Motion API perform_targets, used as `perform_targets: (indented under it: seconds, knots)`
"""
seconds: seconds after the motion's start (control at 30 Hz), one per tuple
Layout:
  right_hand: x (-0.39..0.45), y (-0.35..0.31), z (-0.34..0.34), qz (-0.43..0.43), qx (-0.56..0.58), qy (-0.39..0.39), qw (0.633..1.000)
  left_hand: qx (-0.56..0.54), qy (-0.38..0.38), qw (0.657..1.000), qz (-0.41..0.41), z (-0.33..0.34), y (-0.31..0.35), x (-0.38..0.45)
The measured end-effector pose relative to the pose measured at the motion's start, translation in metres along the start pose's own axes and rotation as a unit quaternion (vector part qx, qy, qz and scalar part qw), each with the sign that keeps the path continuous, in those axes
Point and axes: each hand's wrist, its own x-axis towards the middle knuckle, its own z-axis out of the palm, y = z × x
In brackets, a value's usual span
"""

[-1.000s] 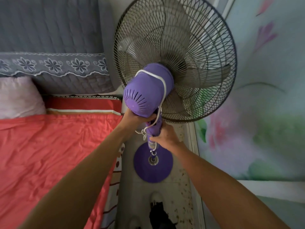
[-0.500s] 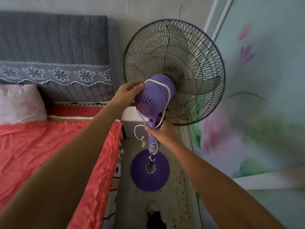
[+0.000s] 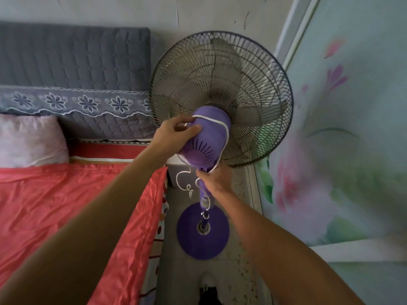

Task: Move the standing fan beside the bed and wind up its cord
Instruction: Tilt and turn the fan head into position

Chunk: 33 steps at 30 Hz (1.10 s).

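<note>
The purple standing fan stands in the narrow gap between the bed and the flowered wall, its wire cage facing away from me. Its round base rests on the floor. A white cord runs over the top of the motor housing and down its right side, with a loose loop hanging below. My left hand pinches the cord against the housing's upper left. My right hand grips the fan's neck just under the housing, with the cord under its fingers.
A grey quilted headboard and a pink pillow lie to the left. The flowered wall panel closes the right side. One foot shows on the speckled floor below the base.
My left hand has risen from under the motor housing to its upper left side, carrying the cord. The view has pulled back and up. My right hand stays on the neck.
</note>
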Motion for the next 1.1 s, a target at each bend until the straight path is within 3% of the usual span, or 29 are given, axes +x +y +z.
perform_targets:
  seconds: [0.2,0.33,0.47,0.57,0.7,0.77,0.9,1.1]
  knots:
    - [0.011,0.003,-0.021,-0.051,-0.057,-0.109,0.991,0.067,0.032,0.997,-0.013,0.000,0.007,-0.014]
    - [0.037,0.006,-0.051,-0.041,-0.135,-0.219,0.966,0.094,0.128,0.987,-0.003,0.008,-0.001,-0.026]
    - [0.053,0.007,-0.065,-0.023,-0.160,-0.281,0.946,0.209,0.142,0.955,0.158,0.014,-0.006,-0.039]
    - [0.045,0.008,-0.059,-0.023,-0.139,-0.245,0.959,0.320,0.112,0.906,0.254,0.016,0.003,-0.039]
    - [0.022,0.010,-0.039,-0.044,-0.088,-0.149,0.984,0.547,-0.002,0.792,0.272,0.002,0.013,-0.018]
    - [0.014,0.010,-0.026,-0.048,-0.049,-0.097,0.993,0.607,-0.061,0.741,0.280,-0.004,0.013,-0.004]
    - [0.011,0.010,-0.009,-0.042,0.017,-0.031,0.998,0.614,-0.082,0.725,0.302,-0.009,0.005,0.007]
    - [0.024,0.003,-0.019,-0.097,-0.099,-0.051,0.989,0.601,-0.031,0.719,0.347,-0.019,0.009,0.005]
